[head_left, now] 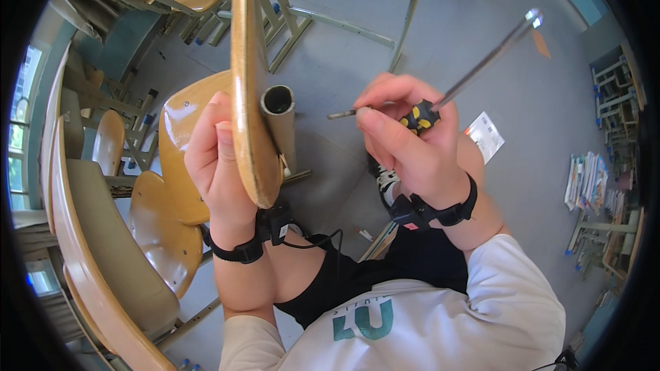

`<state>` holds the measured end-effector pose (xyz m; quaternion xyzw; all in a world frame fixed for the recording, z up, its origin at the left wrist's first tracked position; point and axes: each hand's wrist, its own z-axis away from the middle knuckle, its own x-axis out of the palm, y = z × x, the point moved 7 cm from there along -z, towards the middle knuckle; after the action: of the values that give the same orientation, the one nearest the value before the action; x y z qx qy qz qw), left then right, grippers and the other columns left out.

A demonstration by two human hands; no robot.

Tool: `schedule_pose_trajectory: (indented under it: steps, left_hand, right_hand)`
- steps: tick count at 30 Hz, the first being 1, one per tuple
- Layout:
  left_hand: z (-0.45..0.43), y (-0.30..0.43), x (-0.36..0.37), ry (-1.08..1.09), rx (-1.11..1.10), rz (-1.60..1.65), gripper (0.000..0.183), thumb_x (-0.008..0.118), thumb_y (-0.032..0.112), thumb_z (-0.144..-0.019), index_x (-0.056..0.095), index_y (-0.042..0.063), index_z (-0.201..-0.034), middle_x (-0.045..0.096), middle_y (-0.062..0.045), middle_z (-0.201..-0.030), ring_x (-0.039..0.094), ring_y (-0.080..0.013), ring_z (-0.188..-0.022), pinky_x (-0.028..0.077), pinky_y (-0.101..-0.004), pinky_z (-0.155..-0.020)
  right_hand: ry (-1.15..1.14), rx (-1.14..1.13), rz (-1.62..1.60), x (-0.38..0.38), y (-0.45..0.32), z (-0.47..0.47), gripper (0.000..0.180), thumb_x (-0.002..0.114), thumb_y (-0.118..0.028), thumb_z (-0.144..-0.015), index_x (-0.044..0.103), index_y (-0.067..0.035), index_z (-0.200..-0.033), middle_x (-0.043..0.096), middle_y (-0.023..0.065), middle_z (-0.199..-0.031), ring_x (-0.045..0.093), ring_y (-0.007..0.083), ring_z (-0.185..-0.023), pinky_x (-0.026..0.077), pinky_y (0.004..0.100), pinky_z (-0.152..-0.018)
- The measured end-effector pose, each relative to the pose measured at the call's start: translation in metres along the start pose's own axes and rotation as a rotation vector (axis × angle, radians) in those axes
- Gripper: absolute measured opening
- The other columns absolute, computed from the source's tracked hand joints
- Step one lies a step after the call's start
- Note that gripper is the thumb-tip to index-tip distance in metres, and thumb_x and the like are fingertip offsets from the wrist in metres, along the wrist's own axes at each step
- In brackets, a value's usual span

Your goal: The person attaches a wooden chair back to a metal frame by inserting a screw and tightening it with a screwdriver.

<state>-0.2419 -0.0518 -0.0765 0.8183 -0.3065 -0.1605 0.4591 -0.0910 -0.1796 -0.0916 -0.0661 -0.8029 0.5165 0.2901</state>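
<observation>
My right hand [412, 139] holds a screwdriver by its black and yellow handle [420, 117], the long metal shaft pointing up and to the right. Between the thumb and forefinger of that hand is a small bolt [341, 114], its shank toward the left. My left hand [219, 159] is against the left face of a curved wooden chair backrest [252, 129], seen nearly edge-on; its fingers are bent and I cannot tell what is between them. An open-ended metal tube [281, 129] runs along the backrest's right side. Near the backrest's lower edge, a small fastener [285, 165] sticks out beside the tube.
Wooden chair seats [165, 232] and a long curved desk edge [87, 278] lie at the left. A desk frame [340, 28] stands ahead. On the floor at right are a white labelled packet [484, 136] and stacked books [587, 183].
</observation>
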Motion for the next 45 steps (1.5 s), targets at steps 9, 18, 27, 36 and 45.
schedule_pose_trajectory:
  steps: [9, 18, 27, 36, 45]
  left_hand:
    - [0.018, 0.010, -0.009, 0.309, 0.095, -0.048, 0.014, 0.056, 0.013, -0.095, 0.056, -0.001, -0.093, 0.063, -0.012, -0.099, 0.060, -0.0160, -0.087, 0.047, -0.0274, -0.081]
    - [0.027, 0.054, 0.013, 0.127, 0.463, -0.801, 0.067, 0.069, 0.052, -0.077, 0.059, -0.008, -0.105, 0.062, -0.020, -0.100, 0.059, -0.0320, -0.090, 0.049, -0.0401, -0.077]
    - [0.021, 0.066, 0.027, 0.085, 0.481, -1.048, 0.038, 0.063, 0.012, -0.074, 0.059, -0.008, -0.106, 0.058, -0.019, -0.095, 0.059, -0.0294, -0.077, 0.048, -0.0325, -0.065]
    - [0.021, 0.064, 0.025, 0.000, 0.546, -1.000, 0.037, 0.062, 0.009, -0.072, 0.058, -0.010, -0.103, 0.058, -0.021, -0.093, 0.058, -0.0290, -0.072, 0.047, -0.0320, -0.061]
    - [0.013, 0.061, 0.023, -0.116, 0.521, -0.938, 0.041, 0.066, 0.007, -0.062, 0.059, -0.009, -0.100, 0.058, -0.020, -0.085, 0.058, -0.0336, -0.065, 0.049, -0.0370, -0.056]
  right_hand:
    - [-0.012, 0.172, -0.062, 0.013, 0.033, 0.000, 0.012, 0.059, -0.005, -0.089, 0.058, 0.002, -0.098, 0.065, 0.0084, -0.094, 0.045, 0.0046, -0.047, 0.034, 0.0192, -0.043]
    - [-0.099, -0.062, 0.022, 0.027, 0.028, 0.006, 0.009, 0.055, 0.000, -0.092, 0.056, 0.002, -0.101, 0.067, 0.0143, -0.109, 0.063, 0.0105, -0.090, 0.051, 0.0231, -0.075]
    - [0.016, -0.153, 0.036, 0.024, 0.025, -0.001, 0.009, 0.064, -0.008, -0.087, 0.061, 0.000, -0.089, 0.060, 0.0028, -0.075, 0.051, 0.0043, -0.068, 0.042, 0.0220, -0.057]
    - [-0.035, -0.214, 0.177, 0.024, 0.020, -0.004, 0.009, 0.067, -0.005, -0.083, 0.062, -0.002, -0.090, 0.059, 0.0036, -0.070, 0.052, 0.0107, -0.054, 0.042, 0.0242, -0.050]
    - [-0.035, -0.305, 0.400, 0.021, 0.009, -0.004, 0.014, 0.068, 0.002, -0.080, 0.063, 0.002, -0.093, 0.067, 0.0116, -0.079, 0.067, 0.0133, -0.068, 0.049, 0.0238, -0.057]
